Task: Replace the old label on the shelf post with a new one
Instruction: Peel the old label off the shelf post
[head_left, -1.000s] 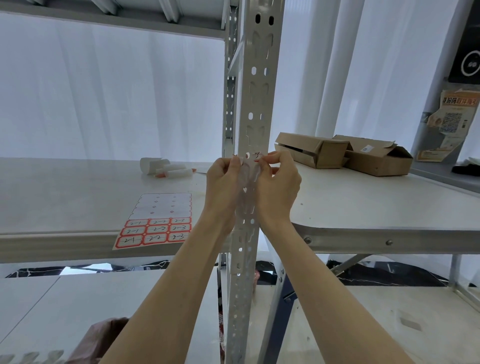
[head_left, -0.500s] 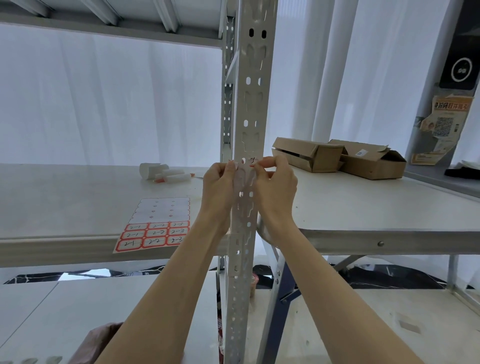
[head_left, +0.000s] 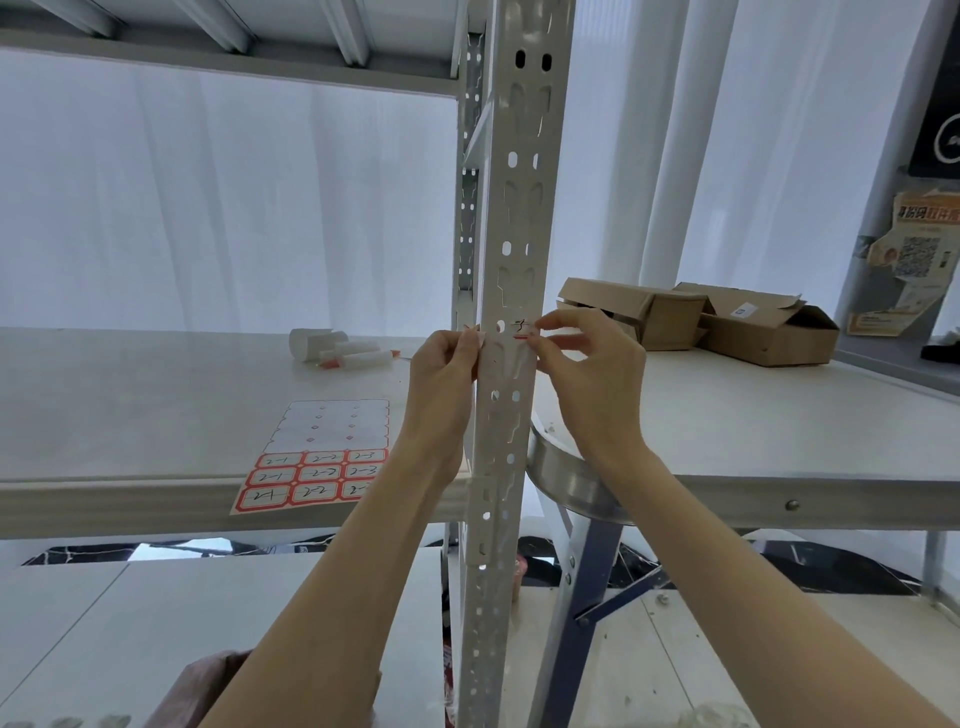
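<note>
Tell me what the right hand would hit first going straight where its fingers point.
The red-edged white paper label on the grey perforated metal shelf post; the right hand seems to be touching it now.

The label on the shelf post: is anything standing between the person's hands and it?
Nothing visible does. Both hands are at the label on the shelf post: the left hand pinches its left end, the right hand its right end. The label sheet lies off to the left on the shelf.
</note>
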